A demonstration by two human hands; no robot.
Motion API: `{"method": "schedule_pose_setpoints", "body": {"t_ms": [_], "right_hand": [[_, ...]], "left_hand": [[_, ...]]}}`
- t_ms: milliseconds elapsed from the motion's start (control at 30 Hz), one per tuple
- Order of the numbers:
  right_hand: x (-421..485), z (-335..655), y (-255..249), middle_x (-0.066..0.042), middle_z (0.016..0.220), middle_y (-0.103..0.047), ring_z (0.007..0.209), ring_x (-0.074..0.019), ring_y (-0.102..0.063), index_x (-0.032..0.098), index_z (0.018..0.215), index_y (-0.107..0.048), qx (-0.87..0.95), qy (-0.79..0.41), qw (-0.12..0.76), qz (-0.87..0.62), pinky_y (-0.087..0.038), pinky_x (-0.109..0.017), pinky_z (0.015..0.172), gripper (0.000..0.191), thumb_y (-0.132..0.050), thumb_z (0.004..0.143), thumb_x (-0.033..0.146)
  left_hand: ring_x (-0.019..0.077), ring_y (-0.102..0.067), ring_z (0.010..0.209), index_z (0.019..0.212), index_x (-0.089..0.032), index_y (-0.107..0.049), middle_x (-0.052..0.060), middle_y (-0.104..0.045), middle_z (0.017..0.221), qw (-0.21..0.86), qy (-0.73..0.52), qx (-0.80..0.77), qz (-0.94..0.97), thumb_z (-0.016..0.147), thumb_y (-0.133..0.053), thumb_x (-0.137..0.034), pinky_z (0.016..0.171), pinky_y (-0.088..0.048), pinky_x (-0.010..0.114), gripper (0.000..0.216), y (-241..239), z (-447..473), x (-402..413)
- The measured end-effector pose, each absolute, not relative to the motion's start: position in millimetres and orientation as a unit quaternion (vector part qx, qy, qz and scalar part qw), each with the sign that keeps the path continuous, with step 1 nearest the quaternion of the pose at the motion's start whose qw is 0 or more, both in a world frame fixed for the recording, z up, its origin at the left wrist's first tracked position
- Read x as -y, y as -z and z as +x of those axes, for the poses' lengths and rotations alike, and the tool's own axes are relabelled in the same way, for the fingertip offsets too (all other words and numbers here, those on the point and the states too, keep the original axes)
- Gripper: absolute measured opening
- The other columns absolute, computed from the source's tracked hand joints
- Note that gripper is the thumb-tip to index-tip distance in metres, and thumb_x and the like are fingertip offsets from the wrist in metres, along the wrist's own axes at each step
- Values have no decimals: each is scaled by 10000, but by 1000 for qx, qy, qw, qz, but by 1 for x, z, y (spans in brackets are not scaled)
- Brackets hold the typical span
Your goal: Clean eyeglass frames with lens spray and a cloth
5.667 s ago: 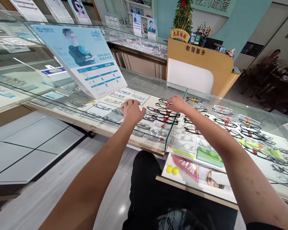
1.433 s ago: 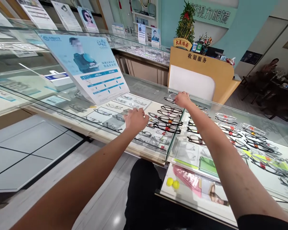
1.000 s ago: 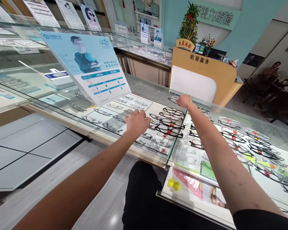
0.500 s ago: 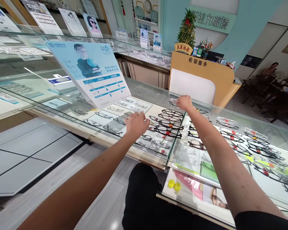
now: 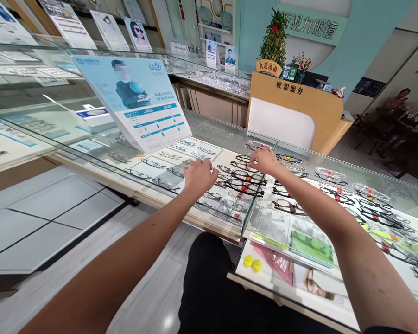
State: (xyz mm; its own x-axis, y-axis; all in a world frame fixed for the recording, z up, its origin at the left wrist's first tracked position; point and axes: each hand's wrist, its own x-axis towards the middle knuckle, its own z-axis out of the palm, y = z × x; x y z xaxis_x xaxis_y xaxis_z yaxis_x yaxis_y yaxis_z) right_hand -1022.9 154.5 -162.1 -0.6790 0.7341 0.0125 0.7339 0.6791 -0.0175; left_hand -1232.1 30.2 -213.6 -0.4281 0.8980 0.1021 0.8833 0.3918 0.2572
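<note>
Several eyeglasses lie in a column on the glass counter top. My right hand is over the upper part of this column, its bent fingers at the end of a dark-rimmed pair of eyeglasses; I see no pair lifted. Above it lies a clear-framed pair with a red tag. Lower down are black-framed eyeglasses with a red tag. To the left of the column, my left hand hovers or rests at the glass with loosely bent, parted fingers and nothing visible in them.
A blue and white advertising card stands on the counter to the left. More tagged eyeglasses lie to the right. A pulled-out drawer holds two yellow round items. Behind stands a cashier desk; a person sits far right.
My right hand has moved down and toward me, from the topmost clear-framed eyeglasses to the dark pair below. The clear pair now lies uncovered. My left hand stays in about the same place.
</note>
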Motion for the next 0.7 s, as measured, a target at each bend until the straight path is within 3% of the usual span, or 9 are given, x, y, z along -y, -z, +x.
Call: {"method": "schedule_pose_setpoints", "body": {"t_ms": [367, 500, 600, 700], "right_hand": [[-170, -1037, 166, -132, 1232, -778, 1333, -350, -598, 225, 1025, -827, 885, 12, 14, -465, -363, -505, 1227, 234, -600, 987, 268], [-176, -1035, 160, -129, 1349, -743, 1360, -342, -578, 209, 1068, -819, 884, 8, 17, -467, -352, -477, 1231, 249, -578, 1015, 240], [-167, -1027, 154, -104, 1440, -696, 1388, -335, -555, 214, 1107, -807, 898, -6, 52, -437, -331, -484, 1243, 218, -610, 1037, 278], [-143, -1015, 150, -73, 1356, -727, 1363, -322, -567, 237, 1098, -802, 925, -47, 66, -372, -342, -489, 1227, 194, -690, 1023, 378]], "left_hand": [[439, -576, 1250, 1087, -191, -650, 237, -661, 1226, 33, -135, -834, 534, 980, -404, -363, 1024, -446, 602, 319, 212, -1232, -30], [429, -579, 1246, 1090, -188, -647, 234, -663, 1229, 33, -132, -835, 533, 984, -406, -356, 1041, -436, 598, 312, 210, -1230, -29], [424, -578, 1248, 1087, -185, -643, 231, -662, 1236, 32, -133, -836, 532, 984, -403, -354, 1050, -433, 597, 312, 210, -1230, -29], [418, -584, 1243, 1091, -188, -640, 228, -661, 1243, 33, -131, -836, 531, 984, -402, -356, 1048, -434, 594, 310, 211, -1231, -29]]}}
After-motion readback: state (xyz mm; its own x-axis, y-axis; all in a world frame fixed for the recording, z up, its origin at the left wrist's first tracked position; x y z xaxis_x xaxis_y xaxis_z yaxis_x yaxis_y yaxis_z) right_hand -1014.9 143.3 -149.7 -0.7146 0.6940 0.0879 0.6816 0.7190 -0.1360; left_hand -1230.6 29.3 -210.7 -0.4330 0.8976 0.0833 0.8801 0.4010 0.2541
